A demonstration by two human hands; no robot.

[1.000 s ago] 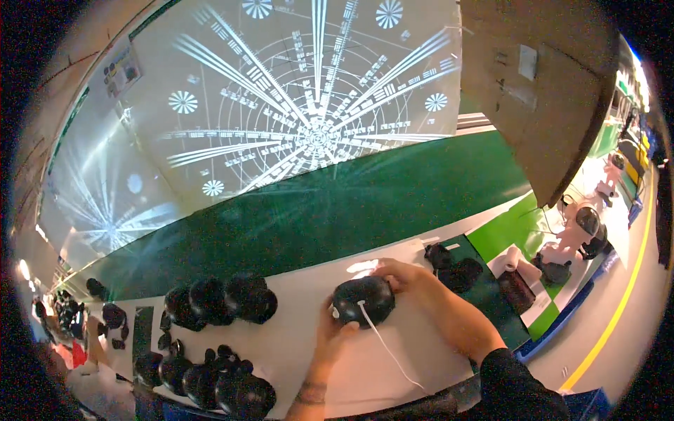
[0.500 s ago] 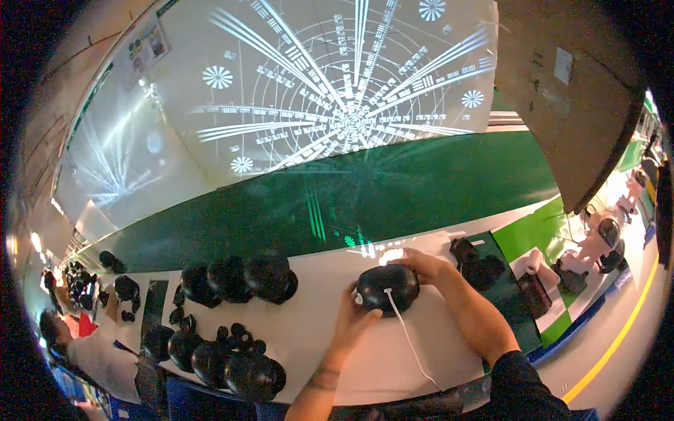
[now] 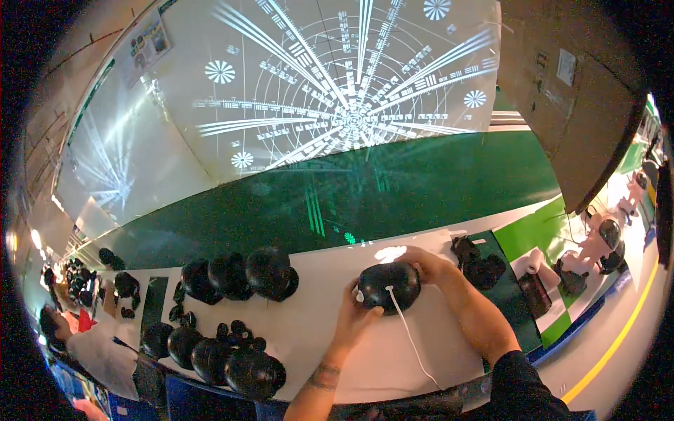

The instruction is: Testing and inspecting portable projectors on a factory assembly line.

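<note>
Where the white table (image 3: 309,337) meets its near edge, four glossy black domes (image 3: 210,354) sit in a row, rounded and smooth. Mid-table, both hands clasp one more black dome (image 3: 388,286): the left hand (image 3: 353,319) cups its near-left side, the right hand (image 3: 425,263) wraps its far-right side. One thin white cable (image 3: 411,337) runs from this dome toward the near edge. Farther left stand three larger black domes (image 3: 239,274). To the right, small black parts (image 3: 481,263) lie on a dark mat. Beyond is a green floor (image 3: 365,196) and a white chart of radiating lines (image 3: 337,91).
</note>
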